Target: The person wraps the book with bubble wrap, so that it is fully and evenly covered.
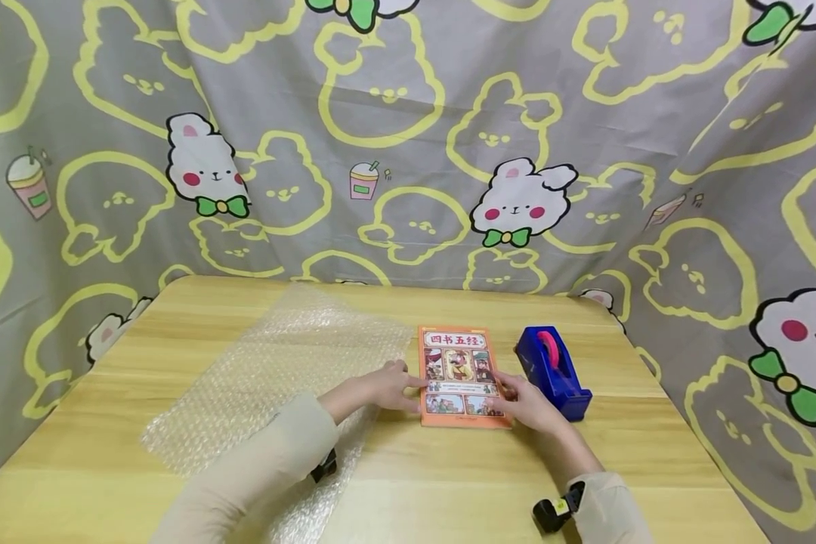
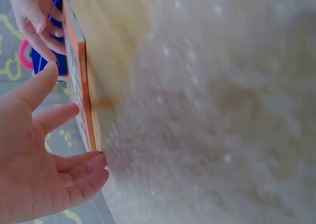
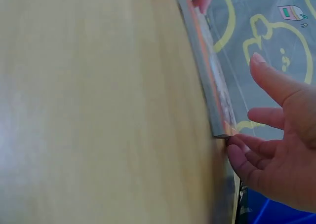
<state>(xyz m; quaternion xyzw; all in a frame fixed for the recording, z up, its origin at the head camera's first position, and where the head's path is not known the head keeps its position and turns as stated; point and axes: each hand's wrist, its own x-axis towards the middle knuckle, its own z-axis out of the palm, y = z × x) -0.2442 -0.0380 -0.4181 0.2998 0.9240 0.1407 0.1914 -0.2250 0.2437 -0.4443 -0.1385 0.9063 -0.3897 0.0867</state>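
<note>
An orange-bordered book [image 1: 459, 366] with pictures and Chinese characters on its cover lies flat on the wooden table. On its left side, my left hand [image 1: 386, 385] has its fingertips right at the edge, and the left wrist view shows the fingers loosely spread. From the opposite side, my right hand [image 1: 532, 406] touches the book's right edge, with its thumb [image 3: 271, 78] stretched out above the cover. Neither hand's fingers wrap around the book. A clear sheet of bubble wrap [image 1: 265, 370] is spread flat to the left, partly beneath my left forearm.
A blue tape dispenser [image 1: 551, 374] with a pink tape core stands just right of the book, close to my right hand. The wooden table [image 1: 435, 483] reaches back to a grey curtain [image 1: 408, 151] with cartoon rabbits. Each wrist carries a small black camera [image 1: 554, 515].
</note>
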